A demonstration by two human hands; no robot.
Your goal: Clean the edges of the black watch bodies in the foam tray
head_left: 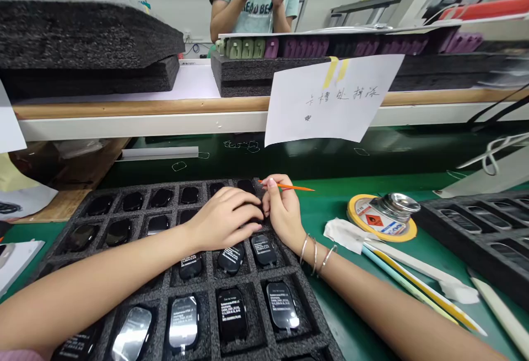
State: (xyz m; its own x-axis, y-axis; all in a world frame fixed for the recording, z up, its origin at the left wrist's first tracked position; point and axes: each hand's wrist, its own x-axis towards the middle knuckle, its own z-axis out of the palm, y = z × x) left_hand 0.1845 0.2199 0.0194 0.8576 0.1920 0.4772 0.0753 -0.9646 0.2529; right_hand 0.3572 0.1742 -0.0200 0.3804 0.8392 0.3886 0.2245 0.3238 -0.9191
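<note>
My left hand (225, 219) is palm down over the black foam tray (258, 279), its fingers stretched out and slightly apart above a compartment at the tray's upper right. Whether its fingertips touch the dark device beneath is hidden. At the tray's far right corner, my right hand (283, 206) is closed around a thin orange stick (298, 187), whose pointed end sticks out to the right. Small black devices with glossy screens fill the compartments; a device with white text (232, 312) lies in a nearer row, and another device (263, 249) sits just below my hands.
Right of the tray are a round tin with a metal cap (399, 206), a white-wrapped tool (345, 234) and several sticks. Another foam tray (458, 234) stands far right. A shelf with a taped paper (330, 102) crosses ahead; a person in a light green shirt (256, 16) is behind it.
</note>
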